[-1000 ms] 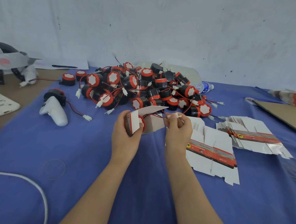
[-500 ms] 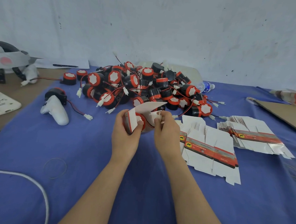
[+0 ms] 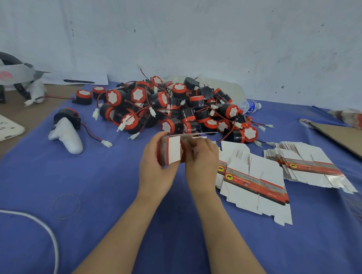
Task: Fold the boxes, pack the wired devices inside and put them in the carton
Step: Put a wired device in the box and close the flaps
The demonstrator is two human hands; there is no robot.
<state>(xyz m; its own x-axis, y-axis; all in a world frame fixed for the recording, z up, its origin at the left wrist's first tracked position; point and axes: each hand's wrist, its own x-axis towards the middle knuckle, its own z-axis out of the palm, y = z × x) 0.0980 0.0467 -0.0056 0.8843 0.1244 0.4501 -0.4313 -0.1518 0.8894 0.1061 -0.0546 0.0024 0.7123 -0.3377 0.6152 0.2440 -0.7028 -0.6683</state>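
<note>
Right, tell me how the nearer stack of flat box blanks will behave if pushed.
The nearer stack of flat box blanks is thin card, fanned out, so it would probably shear apart rather than move as one. Lifted by an edge, the sheets likely sag. On the blue cloth they may drag instead of gliding.

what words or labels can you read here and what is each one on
"12v reversing horn", blurred, likely: red band on the top flat box.
"QTY 1PC", faint: same band, right end.
Label on the water bottle: too blurred.
Print on the other stack of flat boxes: too blurred.
Print on the folded box in the left hand: unreadable.
</note>
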